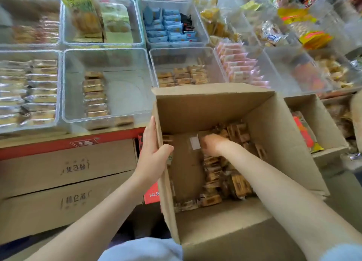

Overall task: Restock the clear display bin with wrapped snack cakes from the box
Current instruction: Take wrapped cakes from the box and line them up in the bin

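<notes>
Left hand (151, 153) clamps the near-left wall of the open cardboard box (215, 105): thumb hooked over the rim to the inside, fingers straight up the outer face. Forearm runs in from lower left, wrist straight.

Right hand (212, 144) reaches deep into the box, palm down, fingers curled among the wrapped snack cakes (238, 184). Fingertips buried in the pile and blurred; whether it grips a cake cannot be told. Right forearm crosses the box mouth diagonally from the lower right corner.

Box walls stand high around the right hand. Cakes lie along the right and near sides of the floor; left part of the floor is bare cardboard with a pale label. Far flap leans back toward the bins, right flap splays out over a second carton (321, 119).

Clear display bin (105, 53) sits just beyond the box's left corner, on the counter edge with the red strip (68, 145). One row of brown cakes (95, 94) stands along its left half; right half open, bare floor showing. Rim open to the top, nothing above it.

Neighbouring bins touch it on each side: silver packs (29, 92) left, more brown cakes (182, 76) right, blue packs (166, 25) behind. Stacked printed cartons (68, 170) below the counter
</notes>
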Available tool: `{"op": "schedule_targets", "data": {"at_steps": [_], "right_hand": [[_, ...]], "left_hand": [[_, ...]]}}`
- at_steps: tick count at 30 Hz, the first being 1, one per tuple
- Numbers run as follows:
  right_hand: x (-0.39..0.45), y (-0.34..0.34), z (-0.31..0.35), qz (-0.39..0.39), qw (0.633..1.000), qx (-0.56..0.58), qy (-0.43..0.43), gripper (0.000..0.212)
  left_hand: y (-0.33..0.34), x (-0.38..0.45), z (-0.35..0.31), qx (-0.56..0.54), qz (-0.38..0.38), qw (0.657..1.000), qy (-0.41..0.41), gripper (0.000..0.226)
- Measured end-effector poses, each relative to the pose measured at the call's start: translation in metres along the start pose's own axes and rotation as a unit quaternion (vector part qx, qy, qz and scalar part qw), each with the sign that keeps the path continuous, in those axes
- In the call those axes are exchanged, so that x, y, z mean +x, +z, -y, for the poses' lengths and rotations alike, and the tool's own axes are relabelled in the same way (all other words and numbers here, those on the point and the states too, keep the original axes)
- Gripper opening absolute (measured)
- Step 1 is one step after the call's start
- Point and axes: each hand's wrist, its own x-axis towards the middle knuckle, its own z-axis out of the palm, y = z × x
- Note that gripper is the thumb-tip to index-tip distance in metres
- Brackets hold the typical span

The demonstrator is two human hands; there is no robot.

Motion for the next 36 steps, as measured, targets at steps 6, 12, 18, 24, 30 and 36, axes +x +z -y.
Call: {"op": "schedule_targets", "data": {"at_steps": [6, 12, 18, 24, 30, 36], "right_hand": [[0.084, 0.051, -0.029, 0.041, 0.997, -0.064, 0.009, 0.048], [0.105, 0.08, -0.025, 0.084, 0.974, -0.204, 0.05, 0.053], [0.092, 0.055, -0.023, 0.07, 0.996, -0.05, -0.028, 0.063], [0.011, -0.031, -0.014, 0.167, 0.881, 0.414, -0.156, 0.037], [-0.054, -0.081, 0.015, 0.196, 0.707, 0.618, -0.282, 0.039], [-0.071, -0.124, 0.087, 0.097, 0.733, 0.59, -0.324, 0.028]], "left_hand": [[0.004, 0.003, -0.005, -0.037, -0.028, 0.999, 0.007, 0.091], [0.004, -0.001, -0.004, -0.052, -0.026, 0.998, 0.028, 0.083], [0.007, 0.0, -0.007, -0.057, -0.026, 0.997, 0.039, 0.074], [0.006, -0.001, -0.007, -0.055, -0.011, 0.998, 0.039, 0.079], [-0.005, -0.005, -0.007, -0.029, 0.008, 1.0, -0.008, 0.052], [-0.115, 0.029, 0.016, 0.139, -0.106, 0.982, -0.067, 0.034]]}}
